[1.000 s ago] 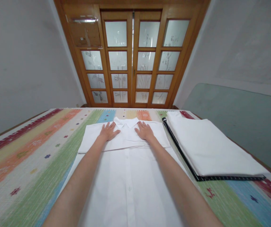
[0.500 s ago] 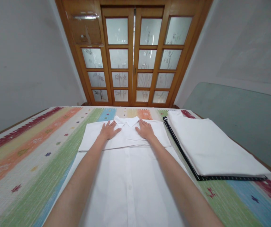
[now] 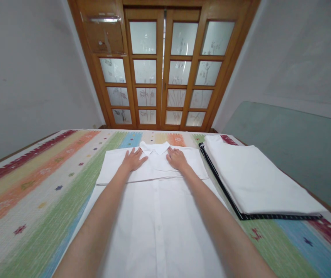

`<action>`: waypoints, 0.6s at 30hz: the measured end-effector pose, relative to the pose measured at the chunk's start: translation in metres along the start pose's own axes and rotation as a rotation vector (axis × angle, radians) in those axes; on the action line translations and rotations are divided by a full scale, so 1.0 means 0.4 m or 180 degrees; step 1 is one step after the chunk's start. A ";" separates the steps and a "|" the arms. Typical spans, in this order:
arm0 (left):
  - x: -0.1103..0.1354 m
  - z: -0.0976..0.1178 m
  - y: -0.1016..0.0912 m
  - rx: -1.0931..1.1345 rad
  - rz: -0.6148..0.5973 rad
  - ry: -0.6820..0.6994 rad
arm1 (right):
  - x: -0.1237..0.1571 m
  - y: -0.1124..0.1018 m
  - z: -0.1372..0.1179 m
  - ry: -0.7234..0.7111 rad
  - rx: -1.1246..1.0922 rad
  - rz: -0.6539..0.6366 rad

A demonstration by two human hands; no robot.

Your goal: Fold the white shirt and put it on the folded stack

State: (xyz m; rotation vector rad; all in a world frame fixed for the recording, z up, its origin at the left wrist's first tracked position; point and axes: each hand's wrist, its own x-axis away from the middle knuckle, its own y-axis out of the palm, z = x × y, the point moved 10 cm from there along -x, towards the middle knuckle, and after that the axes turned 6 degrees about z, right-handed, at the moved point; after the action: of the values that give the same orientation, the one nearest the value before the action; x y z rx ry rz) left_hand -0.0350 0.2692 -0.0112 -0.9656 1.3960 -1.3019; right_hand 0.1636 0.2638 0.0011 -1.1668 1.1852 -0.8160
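A white button-up shirt (image 3: 142, 216) lies front side up before me, its collar at the far end and its sleeves folded across the upper chest. My left hand (image 3: 133, 159) rests on the folded sleeve just left of the collar, fingers stretched out. On the other side of the collar, my right hand (image 3: 177, 159) lies on the fabric with its fingers extended. Both palms press down on the cloth, and neither hand grips anything. The shirt's lower end runs out of view toward me, between my forearms.
A striped, patterned cloth (image 3: 78, 185) covers the table. To the right lies a stack of folded white cloth (image 3: 264, 181) with a black piece (image 3: 281, 217) under it. Wooden doors with glass panes (image 3: 162, 69) stand beyond, and a pale green board (image 3: 287, 135) leans at the right wall.
My right hand's fingers have shifted very slightly on the cloth. My left hand and the shirt are practically where they were.
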 end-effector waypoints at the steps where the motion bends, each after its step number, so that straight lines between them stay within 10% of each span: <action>1: 0.000 0.000 0.001 -0.0001 -0.0014 0.0005 | -0.001 0.004 0.002 0.0010 0.0008 -0.0024; 18: 0.001 0.000 0.001 -0.0020 -0.0115 -0.0034 | -0.025 0.019 -0.002 0.0233 -0.0196 -0.0384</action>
State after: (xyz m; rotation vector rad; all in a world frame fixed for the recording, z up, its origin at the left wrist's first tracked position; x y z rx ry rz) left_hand -0.0350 0.2687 -0.0118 -1.0048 1.3810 -1.3180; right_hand 0.1597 0.2746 -0.0036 -1.2778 1.2161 -0.9255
